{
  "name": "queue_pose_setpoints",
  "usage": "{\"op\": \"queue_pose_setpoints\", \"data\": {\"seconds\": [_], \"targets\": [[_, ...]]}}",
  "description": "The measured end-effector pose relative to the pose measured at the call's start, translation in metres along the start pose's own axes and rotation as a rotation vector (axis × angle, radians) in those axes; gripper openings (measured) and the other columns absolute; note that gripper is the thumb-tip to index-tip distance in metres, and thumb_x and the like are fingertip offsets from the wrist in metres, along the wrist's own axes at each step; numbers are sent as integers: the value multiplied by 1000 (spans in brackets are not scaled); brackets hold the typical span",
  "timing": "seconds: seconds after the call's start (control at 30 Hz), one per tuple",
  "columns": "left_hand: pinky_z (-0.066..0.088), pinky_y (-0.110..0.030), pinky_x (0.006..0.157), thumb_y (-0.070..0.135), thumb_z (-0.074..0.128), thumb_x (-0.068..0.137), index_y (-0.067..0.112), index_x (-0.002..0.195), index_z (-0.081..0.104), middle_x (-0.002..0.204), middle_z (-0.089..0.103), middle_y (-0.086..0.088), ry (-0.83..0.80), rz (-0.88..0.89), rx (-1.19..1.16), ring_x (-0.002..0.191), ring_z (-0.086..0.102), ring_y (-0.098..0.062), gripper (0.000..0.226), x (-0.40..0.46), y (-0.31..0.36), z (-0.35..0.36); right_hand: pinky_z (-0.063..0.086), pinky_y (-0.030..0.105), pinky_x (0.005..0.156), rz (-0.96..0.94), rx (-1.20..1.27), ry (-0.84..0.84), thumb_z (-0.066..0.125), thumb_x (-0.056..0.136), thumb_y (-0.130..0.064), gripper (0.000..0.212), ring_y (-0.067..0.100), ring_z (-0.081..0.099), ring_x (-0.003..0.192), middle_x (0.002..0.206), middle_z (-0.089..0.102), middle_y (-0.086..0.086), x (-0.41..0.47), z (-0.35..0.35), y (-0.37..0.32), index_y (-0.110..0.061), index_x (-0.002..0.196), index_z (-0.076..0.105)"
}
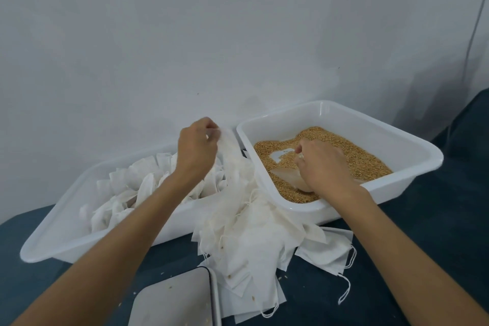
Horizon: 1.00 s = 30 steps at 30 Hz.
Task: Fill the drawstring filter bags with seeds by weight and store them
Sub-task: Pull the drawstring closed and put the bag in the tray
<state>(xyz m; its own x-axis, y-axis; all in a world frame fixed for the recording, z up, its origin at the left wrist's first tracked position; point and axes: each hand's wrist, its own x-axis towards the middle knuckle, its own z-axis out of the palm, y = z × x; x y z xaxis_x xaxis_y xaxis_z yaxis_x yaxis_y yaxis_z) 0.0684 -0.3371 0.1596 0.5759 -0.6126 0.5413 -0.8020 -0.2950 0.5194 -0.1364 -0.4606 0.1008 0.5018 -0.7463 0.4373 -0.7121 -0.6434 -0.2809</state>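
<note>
Meanwhile, left hand (pixel 197 147) pinches a filter bag (pixel 232 164) aloft; right hand (pixel 324 165) grips a scoop (pixel 287 178) among seeds (pixel 357 159).

Two bare forearms are seen, entering from the lower corners. No sleeves are worn on either arm as far as the frame edge. The left hand (pixel 197 149) and the right hand (pixel 324 167) are ungloved. No rings, watch or bracelet are seen at the fingers or wrists.
</note>
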Motion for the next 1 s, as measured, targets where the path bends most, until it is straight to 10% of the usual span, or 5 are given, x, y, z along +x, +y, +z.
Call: {"op": "queue_pose_setpoints", "data": {"seconds": [0.23,0.43,0.63,1.0], "targets": [[60,-24,67,12,64,101,5,97,66,69,72,-10,-65,-233,-723,64,70,-21,9,-106,-17,-62,50,33,90,-250,512,184,57,102,-25,16,11,64,92,98,71,-6,-23,-23,-41,-17,108,70],[54,-22,66,29,67,92,13,90,70,64,59,-13,-49,-321,-912,61,56,-19,17,-173,-30,-79,49,18,97,-321,1220,-579,57,90,-63,50,0,62,115,121,69,-18,-77,-22,-116,-29,126,66],[44,-18,56,29,66,93,16,84,68,63,59,-9,44,-250,-841,60,52,-16,16,-197,-47,-87,55,25,84,-213,1478,-1032,67,98,-29,32,18,69,108,120,71,7,-97,-8,-121,-17,128,68],[50,-20,63,28,69,97,36,96,67,79,65,10,156,-275,-622,70,59,-8,8,-210,-67,-75,59,33,84,-75,1467,-756,83,79,-40,28,22,68,88,92,72,8,-95,8,-113,-15,86,75]]}}
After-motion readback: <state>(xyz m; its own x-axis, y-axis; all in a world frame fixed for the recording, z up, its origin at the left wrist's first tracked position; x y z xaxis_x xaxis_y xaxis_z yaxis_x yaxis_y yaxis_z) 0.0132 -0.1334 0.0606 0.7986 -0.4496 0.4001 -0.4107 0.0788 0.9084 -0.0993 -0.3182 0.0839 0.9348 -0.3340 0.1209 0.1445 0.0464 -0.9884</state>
